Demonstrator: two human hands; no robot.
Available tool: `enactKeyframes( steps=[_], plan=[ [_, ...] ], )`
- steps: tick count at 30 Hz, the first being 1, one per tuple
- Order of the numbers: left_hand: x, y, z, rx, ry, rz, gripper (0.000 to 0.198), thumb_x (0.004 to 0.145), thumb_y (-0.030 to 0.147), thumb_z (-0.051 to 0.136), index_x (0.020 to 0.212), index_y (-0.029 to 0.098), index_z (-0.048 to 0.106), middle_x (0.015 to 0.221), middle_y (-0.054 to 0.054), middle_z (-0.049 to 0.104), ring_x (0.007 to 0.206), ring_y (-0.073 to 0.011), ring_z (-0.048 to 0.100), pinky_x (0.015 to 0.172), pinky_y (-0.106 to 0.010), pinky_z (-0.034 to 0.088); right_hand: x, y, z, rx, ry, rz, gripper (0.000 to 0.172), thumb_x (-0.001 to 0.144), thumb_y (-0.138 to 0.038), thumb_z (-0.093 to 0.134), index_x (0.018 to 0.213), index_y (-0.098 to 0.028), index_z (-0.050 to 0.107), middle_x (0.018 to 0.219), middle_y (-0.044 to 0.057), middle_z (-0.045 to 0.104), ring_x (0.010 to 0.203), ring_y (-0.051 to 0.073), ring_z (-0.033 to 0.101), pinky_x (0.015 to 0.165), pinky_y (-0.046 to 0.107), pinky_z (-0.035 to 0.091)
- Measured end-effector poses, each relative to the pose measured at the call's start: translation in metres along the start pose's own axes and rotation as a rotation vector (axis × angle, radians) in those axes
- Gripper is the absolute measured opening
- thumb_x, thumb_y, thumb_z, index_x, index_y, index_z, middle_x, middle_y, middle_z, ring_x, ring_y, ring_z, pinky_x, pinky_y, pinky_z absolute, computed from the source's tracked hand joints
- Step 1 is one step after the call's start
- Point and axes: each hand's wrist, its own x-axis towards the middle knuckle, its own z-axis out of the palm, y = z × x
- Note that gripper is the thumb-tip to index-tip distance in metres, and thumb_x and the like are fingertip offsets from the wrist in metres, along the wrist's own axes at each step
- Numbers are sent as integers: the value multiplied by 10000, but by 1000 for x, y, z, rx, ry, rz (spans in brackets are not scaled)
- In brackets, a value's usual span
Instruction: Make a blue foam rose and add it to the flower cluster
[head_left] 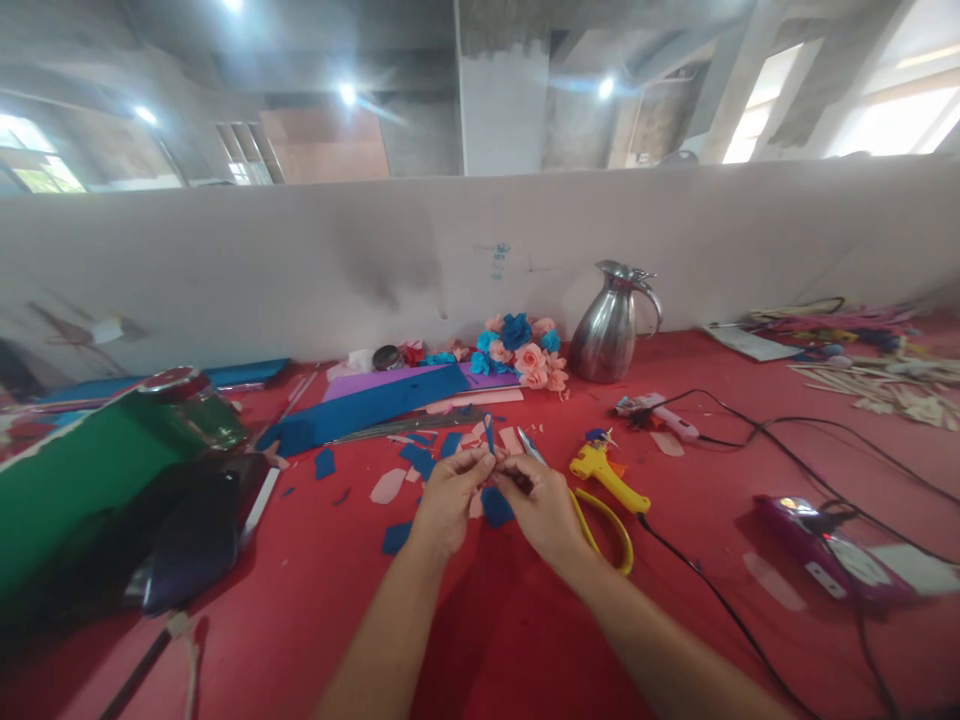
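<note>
My left hand (448, 500) and my right hand (541, 508) meet above the red table, both closed in a pinch. A small narrow piece of blue crepe paper (489, 432) stands up from my left fingertips. The right fingertips touch its lower end; whether they hold anything more is hidden. Around and beneath my hands lie cut blue paper pieces (496, 506) and pink paper pieces (388, 486). Scissors with yellow handles (624, 545) lie beside and partly behind my right hand.
Yellow glue gun (611, 478) and pink glue gun (671, 415) lie right, their cords trailing. A lit power strip (832, 550) sits further right. Behind are paper flowers (531, 358), a steel jug (606, 335) and a blue paper strip (375, 402). A glass jar (206, 415) stands left.
</note>
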Motion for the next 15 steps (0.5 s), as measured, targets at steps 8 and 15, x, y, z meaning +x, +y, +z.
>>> enactKeyframes(
  steps=[8, 15],
  plan=[
    [2, -5, -2, -27, 8, -8, 256, 534, 292, 828, 723, 142, 743, 689, -58, 694, 635, -129, 579, 690, -256, 441, 0, 3, 0, -16, 13, -24, 159, 807, -260, 551, 803, -201, 698, 772, 32, 708, 694, 180, 646, 659, 277, 514],
    [4, -10, -4, 18, 24, 43, 189, 569, 294, 802, 671, 156, 723, 687, -36, 684, 603, -111, 548, 669, -253, 429, 0, 3, -1, -70, 21, 11, 161, 799, -253, 549, 824, -199, 699, 759, 29, 697, 679, 173, 632, 631, 263, 487]
  ],
)
